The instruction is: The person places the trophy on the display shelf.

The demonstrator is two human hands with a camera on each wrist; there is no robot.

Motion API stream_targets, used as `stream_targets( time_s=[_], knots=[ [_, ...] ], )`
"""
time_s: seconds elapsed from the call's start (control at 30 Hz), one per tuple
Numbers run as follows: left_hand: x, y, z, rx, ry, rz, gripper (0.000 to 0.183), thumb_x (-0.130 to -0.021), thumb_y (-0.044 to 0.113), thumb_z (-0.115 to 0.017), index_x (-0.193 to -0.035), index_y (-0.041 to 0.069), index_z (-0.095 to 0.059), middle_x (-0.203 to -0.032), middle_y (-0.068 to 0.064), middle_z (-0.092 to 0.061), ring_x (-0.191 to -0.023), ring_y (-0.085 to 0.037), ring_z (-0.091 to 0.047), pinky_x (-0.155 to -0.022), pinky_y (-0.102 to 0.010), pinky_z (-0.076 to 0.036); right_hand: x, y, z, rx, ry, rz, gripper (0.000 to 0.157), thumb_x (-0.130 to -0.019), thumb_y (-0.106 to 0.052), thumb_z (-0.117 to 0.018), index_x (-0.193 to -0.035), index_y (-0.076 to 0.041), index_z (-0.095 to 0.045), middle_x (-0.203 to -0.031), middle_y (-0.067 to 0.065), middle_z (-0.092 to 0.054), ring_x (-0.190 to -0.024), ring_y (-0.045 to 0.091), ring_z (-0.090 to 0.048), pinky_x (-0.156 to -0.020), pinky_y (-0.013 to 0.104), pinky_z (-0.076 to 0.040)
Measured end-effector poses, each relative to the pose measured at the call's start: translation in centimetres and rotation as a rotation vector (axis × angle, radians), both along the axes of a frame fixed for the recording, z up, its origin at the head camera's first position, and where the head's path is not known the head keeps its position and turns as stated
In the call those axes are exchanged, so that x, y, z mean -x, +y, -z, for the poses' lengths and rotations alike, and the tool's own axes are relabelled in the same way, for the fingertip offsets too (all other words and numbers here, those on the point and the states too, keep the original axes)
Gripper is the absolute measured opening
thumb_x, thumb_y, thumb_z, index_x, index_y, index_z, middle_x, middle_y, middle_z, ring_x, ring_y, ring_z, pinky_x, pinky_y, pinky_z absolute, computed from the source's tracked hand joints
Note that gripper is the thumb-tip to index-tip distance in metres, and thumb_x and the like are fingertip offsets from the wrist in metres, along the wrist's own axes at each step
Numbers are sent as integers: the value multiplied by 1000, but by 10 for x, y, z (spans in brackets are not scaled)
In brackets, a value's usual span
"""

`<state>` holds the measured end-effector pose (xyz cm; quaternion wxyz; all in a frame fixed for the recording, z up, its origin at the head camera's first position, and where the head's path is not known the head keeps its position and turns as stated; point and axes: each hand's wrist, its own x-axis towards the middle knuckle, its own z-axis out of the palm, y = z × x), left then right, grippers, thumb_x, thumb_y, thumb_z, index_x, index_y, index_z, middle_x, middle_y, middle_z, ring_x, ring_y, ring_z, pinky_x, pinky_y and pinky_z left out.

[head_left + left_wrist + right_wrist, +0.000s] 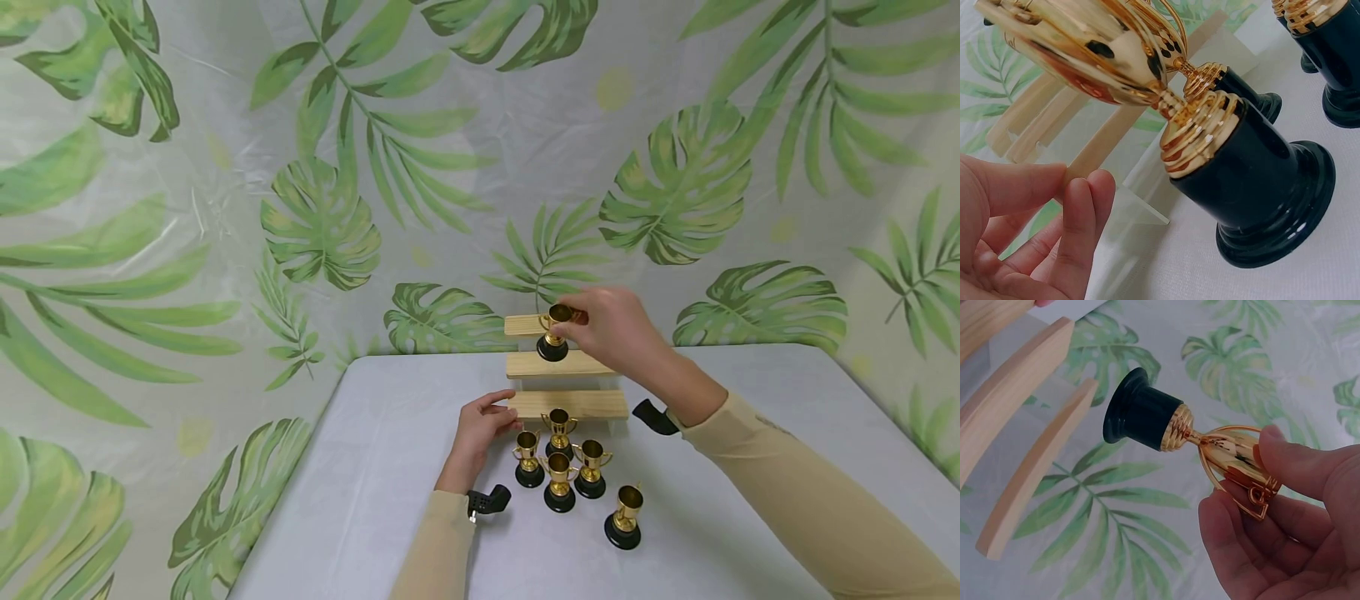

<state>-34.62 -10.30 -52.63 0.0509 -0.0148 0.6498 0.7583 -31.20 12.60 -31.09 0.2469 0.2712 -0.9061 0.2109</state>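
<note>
My right hand (611, 327) holds a small gold trophy cup (552, 346) with a black base by its cup and handle, in front of the upper boards of a stepped wooden display stand (570, 405). In the right wrist view, the thumb and fingers pinch this trophy (1147, 415), its black base pointing toward the boards (1029, 481). At the lowest board's left end, my left hand (480, 429) grips the wood between thumb and fingers. Close beside that hand in the left wrist view looms another trophy (1229, 156), standing on the table.
Several matching trophies stand on the white-covered table (405, 433) before the stand, one of them (625, 518) apart at the front right. A leaf-patterned sheet (450, 217) hangs behind. Clear supports (1141, 203) show under the lowest board.
</note>
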Motion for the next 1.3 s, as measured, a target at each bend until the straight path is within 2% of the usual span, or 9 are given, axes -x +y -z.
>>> stream_targets(
  time_s=[0.2, 0.53, 0.63, 0.73, 0.8, 0.87, 0.97, 1.1, 1.3],
  knots=[
    [1, -1, 0, -4, -12, 0, 36, -87, -3, -73, -122, 6, -72, -89, -14, -70, -73, -21, -72, -76, -33, -61, 14, -6, -3, 8, -33, 6, 28, -87, -26, -81, -109, -9, -78, -84, 1, -70, -68, 13, -61, -59, 34, -52],
    [0, -1, 0, -2, -12, 1, 36, -87, -3, -74, -122, 7, -72, -90, -14, -70, -73, -21, -72, -77, -33, -61, 36, -13, -7, -22, -91, 29, 41, -90, -29, -79, -122, -5, -73, -79, 3, -69, -56, 13, -54, -51, 33, -44],
    [0, -1, 1, 0, -11, 3, 36, -87, -3, -74, -121, 8, -73, -89, -13, -70, -73, -21, -72, -77, -34, -61, 40, -16, -8, -11, -106, 17, 37, -90, -27, -79, -120, -6, -74, -80, 3, -70, -59, 14, -55, -53, 33, -45],
    [0, -2, 1, 1, -12, 3, 36, -87, -2, -74, -121, 9, -73, -89, -13, -70, -73, -21, -72, -77, -34, -61, 44, -20, -10, -3, -118, 9, 23, -90, -26, -79, -105, -9, -77, -77, 2, -66, -60, 16, -53, -54, 34, -43],
    [0, -2, 0, 3, -14, 4, 36, -87, -2, -74, -121, 9, -73, -90, -14, -70, -73, -21, -72, -78, -33, -61, 47, -22, -12, -1, -128, 10, 21, -90, -26, -79, -103, -10, -77, -78, 2, -66, -62, 16, -54, -55, 34, -44],
    [0, -2, -1, 5, -14, 5, 36, -87, -2, -74, -121, 9, -73, -90, -14, -70, -73, -21, -72, -78, -34, -61, 51, -25, -14, -3, -141, 16, 23, -90, -27, -79, -106, -10, -77, -80, 3, -67, -64, 17, -55, -56, 35, -45],
    [0, -2, -1, 7, -14, 5, 36, -87, -2, -74, -121, 9, -73, -90, -13, -71, -73, -21, -72, -79, -34, -61, 57, -28, -17, 0, -167, 28, 37, -90, -28, -79, -120, -6, -74, -93, 6, -72, -71, 17, -60, -60, 35, -50],
    [1, -2, 1, 5, -14, 4, 36, -87, -3, -74, -122, 8, -72, -89, -14, -71, -73, -21, -72, -77, -33, -61, 64, -33, -20, -1, -197, 40, 41, -91, -29, -78, -123, -5, -72, -99, 8, -72, -74, 18, -62, -61, 35, -52],
    [2, -2, 2, -5, -1, 8, 36, -87, -3, -75, -122, 6, -72, -88, -15, -70, -73, -22, -73, -77, -33, -61, 75, -38, -23, -10, -208, 52, 39, -91, -29, -78, -122, -5, -73, -97, 8, -73, -72, 18, -63, -60, 35, -52]
  ],
)
